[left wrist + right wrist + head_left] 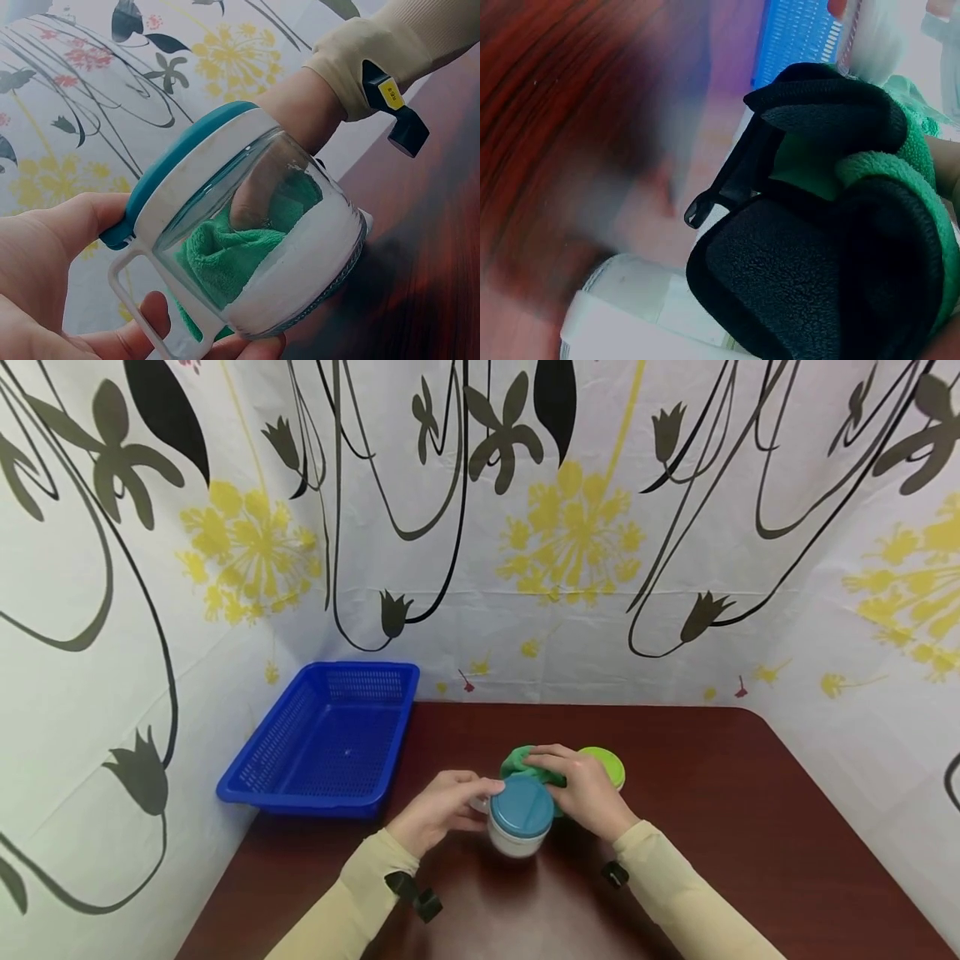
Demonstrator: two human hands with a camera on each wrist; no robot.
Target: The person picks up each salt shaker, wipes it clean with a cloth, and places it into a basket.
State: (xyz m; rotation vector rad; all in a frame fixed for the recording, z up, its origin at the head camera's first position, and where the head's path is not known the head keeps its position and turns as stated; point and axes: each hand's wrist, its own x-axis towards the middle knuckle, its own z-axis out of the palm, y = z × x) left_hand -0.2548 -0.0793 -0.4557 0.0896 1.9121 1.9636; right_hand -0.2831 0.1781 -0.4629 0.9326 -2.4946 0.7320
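Observation:
A clear glass seasoning jar (247,225) with a blue lid (522,806) and a white handle (161,307) holds white contents in its lower part. My left hand (444,810) grips it at the handle side, thumb against the lid's edge. In the left wrist view the jar is tilted. Behind the glass, my right hand (592,789) holds a green cloth (517,762) against the jar's far side. The right wrist view shows the cloth folded, with a dark lining (787,262). Just beyond the right hand stands a second jar with a lime-green lid (603,766), partly hidden.
A blue plastic basket (337,752) with perforated walls sits at the back left of the dark red-brown table (705,810). Behind the table hangs a white floral-patterned curtain (480,552), which also runs along both sides.

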